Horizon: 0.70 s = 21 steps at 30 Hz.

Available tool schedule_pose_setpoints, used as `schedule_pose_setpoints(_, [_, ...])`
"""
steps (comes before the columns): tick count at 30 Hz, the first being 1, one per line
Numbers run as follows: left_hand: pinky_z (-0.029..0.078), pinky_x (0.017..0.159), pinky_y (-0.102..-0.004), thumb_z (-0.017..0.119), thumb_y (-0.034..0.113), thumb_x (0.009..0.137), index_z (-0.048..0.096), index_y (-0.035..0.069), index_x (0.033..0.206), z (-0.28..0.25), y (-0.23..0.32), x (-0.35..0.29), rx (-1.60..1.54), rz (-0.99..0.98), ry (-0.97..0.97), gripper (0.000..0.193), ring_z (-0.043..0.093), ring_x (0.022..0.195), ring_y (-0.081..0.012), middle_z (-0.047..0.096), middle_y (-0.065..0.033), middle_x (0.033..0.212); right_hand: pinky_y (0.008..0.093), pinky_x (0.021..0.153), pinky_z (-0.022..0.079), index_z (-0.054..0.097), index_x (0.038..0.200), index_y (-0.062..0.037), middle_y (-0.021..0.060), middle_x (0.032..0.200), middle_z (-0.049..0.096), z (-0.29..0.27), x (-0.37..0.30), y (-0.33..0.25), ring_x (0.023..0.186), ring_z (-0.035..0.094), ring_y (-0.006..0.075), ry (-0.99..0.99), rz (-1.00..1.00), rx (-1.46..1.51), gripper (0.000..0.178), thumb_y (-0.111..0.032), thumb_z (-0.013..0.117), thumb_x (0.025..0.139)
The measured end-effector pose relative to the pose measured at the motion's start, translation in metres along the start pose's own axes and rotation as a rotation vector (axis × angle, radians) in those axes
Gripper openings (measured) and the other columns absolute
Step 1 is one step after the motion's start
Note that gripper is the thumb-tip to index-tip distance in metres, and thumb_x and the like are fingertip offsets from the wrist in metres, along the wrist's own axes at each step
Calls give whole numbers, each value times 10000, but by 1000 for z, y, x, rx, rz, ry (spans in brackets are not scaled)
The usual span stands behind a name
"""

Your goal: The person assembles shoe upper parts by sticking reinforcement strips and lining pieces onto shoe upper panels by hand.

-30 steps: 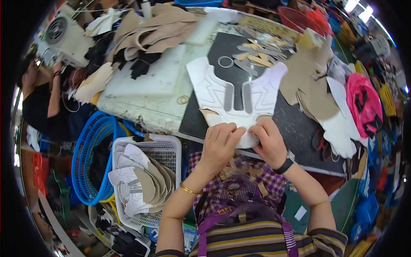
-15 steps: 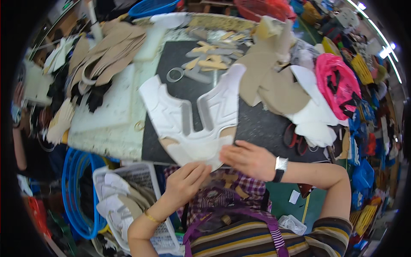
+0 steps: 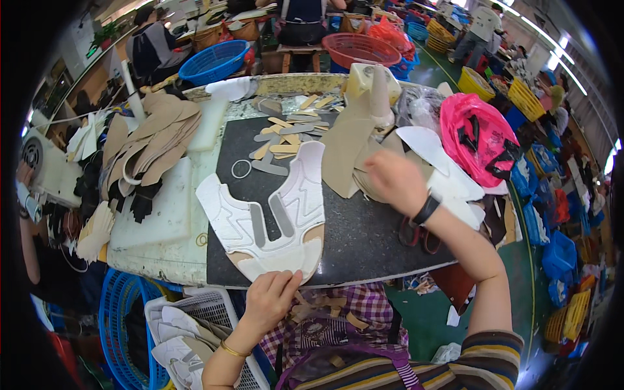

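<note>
A white shoe upper [image 3: 260, 224] with grey strips along its opening and a beige toe edge lies on the black mat [image 3: 351, 253]. My left hand [image 3: 270, 299] pinches its toe end at the table's near edge. My right hand [image 3: 396, 182] is raised to the right of the upper, over a stack of beige cut pieces [image 3: 341, 153]. Motion smears its fingers, and whether they hold anything is hidden. Near it lie white cut pieces [image 3: 439, 156]. Small grey and yellow strips [image 3: 283, 140] are scattered at the mat's far side, beside a clear ring [image 3: 241, 169].
More beige pieces [image 3: 156, 130] are piled at the left. A pink plastic bag [image 3: 481, 140] and dark-handled scissors [image 3: 429, 240] lie at the right. Below the table stands a white basket [image 3: 221, 305] of uppers, next to blue hoop-like baskets [image 3: 120, 325]. Other people sit beyond the table.
My right hand has left the upper's toe edge and moved up and right to the beige pieces. My left hand stays on the toe. The view has tilted up, showing more of the room.
</note>
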<state>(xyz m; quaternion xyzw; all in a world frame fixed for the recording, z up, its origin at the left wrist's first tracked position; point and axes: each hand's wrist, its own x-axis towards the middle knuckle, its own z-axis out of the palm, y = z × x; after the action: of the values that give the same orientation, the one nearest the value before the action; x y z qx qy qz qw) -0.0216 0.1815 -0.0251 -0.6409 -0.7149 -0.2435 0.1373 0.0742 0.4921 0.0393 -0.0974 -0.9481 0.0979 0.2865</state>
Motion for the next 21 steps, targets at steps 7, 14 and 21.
schedule_pose_setpoints(7, [428,609,-311,602,149,680,608,26,848,-2,-8,-18,-68,79,196,209,545,724,-194,541,-54,808,434,967,373,505,1264,-120,128,1281,517,41,45,9,1183,478,288,-297,-372,-470,492,-84,514,773])
schedule_pose_setpoints(14, [390,605,-303,580,156,655,466,73,668,14,3,-1,-8,77,343,142,458,691,-191,415,-34,724,407,818,458,584,1080,-49,148,955,608,59,45,94,929,578,313,-425,-365,-368,309,-23,496,784])
schedule_pose_setpoints(21, [498,735,-345,678,367,760,587,30,975,-10,7,-17,-354,-325,38,409,589,852,-259,583,-94,916,362,804,463,609,1091,17,146,1019,635,-11,69,53,929,608,277,67,-110,288,339,-207,601,837])
